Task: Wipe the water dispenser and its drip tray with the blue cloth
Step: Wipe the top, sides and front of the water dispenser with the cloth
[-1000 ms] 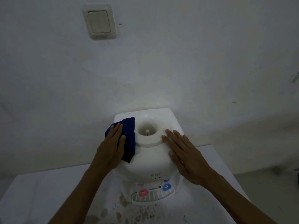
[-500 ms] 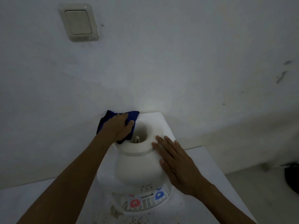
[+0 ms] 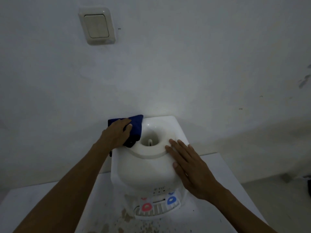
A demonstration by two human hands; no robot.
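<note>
Blue cloth under L hand, glossy rounded dispenser

Both arms extended — left hand palm-down, right hand flat.

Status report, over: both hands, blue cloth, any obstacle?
Left hand presses dark blue cloth on rear-left top of white plastic water dispenser. Right hand flat on its right side. White slotted drip tray unobstructed.

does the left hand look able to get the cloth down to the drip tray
Probably yes: the left hand presses the cloth on the dispenser, top back left, the drip tray in front lies uncovered, and the right hand rests on the right side.
</note>
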